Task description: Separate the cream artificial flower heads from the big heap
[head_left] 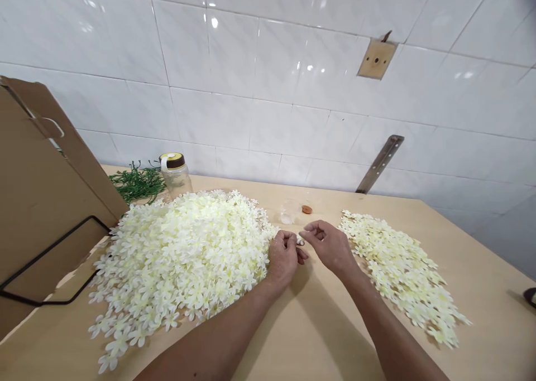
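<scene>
My left hand (285, 254) and my right hand (329, 244) meet over the middle of the table, fingertips almost touching. A tiny white piece (300, 240), which looks like part of an artificial flower, shows at the pinched fingertips of my right hand. The left fingers are closed too, but what they grip is hidden. To the left, beside my left hand, spreads a large heap of white and pale yellow artificial flowers (196, 247). A flatter, smaller spread of the same flowers (402, 269) lies right of my right hand.
Just beyond my hands are a small clear dish (288, 213) and a brown oval object (307, 209). A clear bottle with a dark lid (176, 180) and green plastic stems (138, 183) stand behind the heap. A cardboard box (50, 191) and black metal frame (46, 303) are left; a tiled wall (268, 124) is behind.
</scene>
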A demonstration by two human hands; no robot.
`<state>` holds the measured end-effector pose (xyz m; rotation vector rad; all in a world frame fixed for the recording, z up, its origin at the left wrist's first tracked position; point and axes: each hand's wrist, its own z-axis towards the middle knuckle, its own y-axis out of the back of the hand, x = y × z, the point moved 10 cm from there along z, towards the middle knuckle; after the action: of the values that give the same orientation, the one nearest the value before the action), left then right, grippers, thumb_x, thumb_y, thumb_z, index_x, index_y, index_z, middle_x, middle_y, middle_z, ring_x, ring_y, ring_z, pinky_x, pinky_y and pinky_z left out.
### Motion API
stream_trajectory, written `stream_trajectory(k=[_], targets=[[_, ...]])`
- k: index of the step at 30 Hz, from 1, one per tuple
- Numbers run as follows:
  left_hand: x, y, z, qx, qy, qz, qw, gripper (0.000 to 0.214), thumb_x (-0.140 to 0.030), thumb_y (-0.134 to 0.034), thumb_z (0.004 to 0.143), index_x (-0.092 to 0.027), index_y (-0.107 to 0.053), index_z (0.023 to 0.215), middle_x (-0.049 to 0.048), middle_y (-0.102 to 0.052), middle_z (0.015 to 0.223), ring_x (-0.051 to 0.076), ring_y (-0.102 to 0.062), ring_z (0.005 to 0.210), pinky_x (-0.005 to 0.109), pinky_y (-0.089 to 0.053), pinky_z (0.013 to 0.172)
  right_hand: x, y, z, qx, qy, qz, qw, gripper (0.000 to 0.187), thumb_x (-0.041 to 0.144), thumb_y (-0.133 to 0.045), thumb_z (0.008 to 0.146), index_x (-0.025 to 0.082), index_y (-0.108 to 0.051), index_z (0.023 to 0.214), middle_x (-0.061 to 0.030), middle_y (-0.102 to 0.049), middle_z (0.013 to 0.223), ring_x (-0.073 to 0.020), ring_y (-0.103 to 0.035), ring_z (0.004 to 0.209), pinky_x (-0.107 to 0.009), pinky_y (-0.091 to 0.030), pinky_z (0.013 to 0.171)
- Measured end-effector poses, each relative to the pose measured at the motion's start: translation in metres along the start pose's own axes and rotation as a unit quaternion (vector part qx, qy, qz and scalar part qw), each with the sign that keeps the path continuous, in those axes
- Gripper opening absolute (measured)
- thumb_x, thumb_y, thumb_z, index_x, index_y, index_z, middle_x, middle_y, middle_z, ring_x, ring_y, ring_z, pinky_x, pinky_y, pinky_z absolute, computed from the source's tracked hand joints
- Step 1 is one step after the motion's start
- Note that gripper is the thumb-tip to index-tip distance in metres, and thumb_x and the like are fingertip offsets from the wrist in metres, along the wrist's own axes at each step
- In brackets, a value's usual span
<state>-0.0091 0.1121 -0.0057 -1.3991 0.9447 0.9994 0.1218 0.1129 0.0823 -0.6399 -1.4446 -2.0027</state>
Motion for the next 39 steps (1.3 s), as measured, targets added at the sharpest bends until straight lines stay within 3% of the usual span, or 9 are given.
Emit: stream_trajectory(k=[4,8,11,18,25,31,39], targets=[[0.002,0.0,0.003,0.004,0.005,0.022,1.0,0.016,-0.034,-0.057,0.085,-0.019,-0.053,0.081,-0.0033,-0.058,0.047,0.013,-0.056,0.039,0.022,-0.046,0.042,-0.017,-0.015,-0.011,0.021,-0.007,0.037,0.999,0.031,0.048,-0.068,0.078,0.021,-0.071,0.091,-0.0058,-0.072,0.088,-0.0197,-0.066,0.072,-0.032,-0.055,0.066],[0.004,-0.001,0.004,0.011,0.014,-0.002,1.0,0.02,-0.037,-0.058,0.084,-0.019,-0.053,0.077,-0.0027,-0.059,0.047,0.013,-0.056,0.04,0.023,-0.046,0.043,-0.029,-0.022,-0.016,0.037,-0.066,0.11,0.991,0.032,0.051,-0.069,0.076,0.021,-0.072,0.089,-0.0048,-0.072,0.078,-0.0189,-0.065,0.059,-0.028,-0.052,0.049],[0.003,-0.002,0.004,0.018,0.016,-0.011,1.0,0.022,-0.039,-0.06,0.083,-0.018,-0.055,0.077,-0.002,-0.06,0.048,0.013,-0.056,0.041,0.023,-0.046,0.043,-0.032,-0.022,-0.018,0.034,-0.074,0.138,0.987,0.032,0.051,-0.069,0.077,0.021,-0.074,0.087,-0.0043,-0.073,0.074,-0.017,-0.062,0.052,-0.028,-0.051,0.046],[0.0,-0.005,0.001,0.029,0.028,-0.013,0.999,0.028,-0.043,-0.066,0.081,-0.016,-0.057,0.079,-0.0006,-0.062,0.054,0.012,-0.057,0.044,0.022,-0.047,0.045,-0.038,-0.018,-0.021,-0.008,-0.036,0.129,0.991,0.029,0.048,-0.062,0.084,0.021,-0.074,0.083,-0.0055,-0.074,0.079,-0.0167,-0.064,0.055,-0.026,-0.05,0.049],[-0.004,-0.006,-0.001,0.037,0.029,-0.006,0.999,0.032,-0.046,-0.067,0.079,-0.016,-0.058,0.075,0.0,-0.062,0.051,0.011,-0.054,0.042,0.022,-0.045,0.045,-0.036,-0.019,-0.024,0.011,-0.067,0.171,0.983,0.037,0.055,-0.066,0.079,0.02,-0.074,0.085,-0.0062,-0.074,0.08,-0.0167,-0.063,0.055,-0.026,-0.052,0.047],[-0.003,-0.005,-0.001,0.038,0.032,0.0,0.999,0.029,-0.043,-0.066,0.08,-0.016,-0.058,0.073,0.0,-0.061,0.051,0.011,-0.054,0.041,0.022,-0.046,0.046,-0.033,-0.014,-0.024,-0.01,-0.059,0.152,0.987,0.04,0.059,-0.066,0.078,0.02,-0.074,0.078,-0.0059,-0.073,0.074,-0.016,-0.06,0.05,-0.027,-0.051,0.047],[-0.005,-0.008,-0.002,0.051,0.021,0.02,0.998,0.021,-0.035,-0.068,0.078,-0.015,-0.061,0.075,0.0001,-0.062,0.052,0.012,-0.057,0.045,0.021,-0.046,0.047,-0.034,-0.012,-0.025,-0.008,-0.068,0.115,0.991,0.045,0.06,-0.056,0.085,0.019,-0.073,0.086,-0.0036,-0.067,0.061,-0.0168,-0.06,0.046,-0.027,-0.049,0.049]])
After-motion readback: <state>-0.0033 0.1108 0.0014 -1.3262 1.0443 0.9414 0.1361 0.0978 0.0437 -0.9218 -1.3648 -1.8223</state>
